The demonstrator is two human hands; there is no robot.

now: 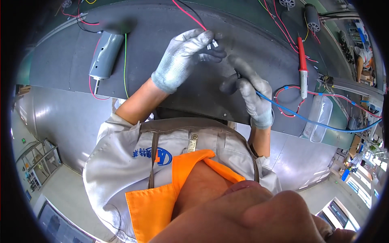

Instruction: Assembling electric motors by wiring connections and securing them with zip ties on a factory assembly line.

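My left hand (184, 52), in a grey-white work glove with darkened fingertips, pinches a red wire (189, 15) and a black wire beside it. Silvery metal terminals (212, 43) stick out past its fingertips. To the right, a short gap away, my right hand (253, 87) wears the same kind of glove. Its fingers are closed around the end of a blue cable (300, 116). Only a small dark piece of that end shows between the fingers. Both hands are above the dark bench top (150, 52).
A grey cylindrical motor (106, 56) with a shaft and loose wires lies at the left. At the right lies a red-and-white probe (302, 65) on a looped red cable, near a clear plastic tray (319, 117). Another motor (312, 18) sits at the far right.
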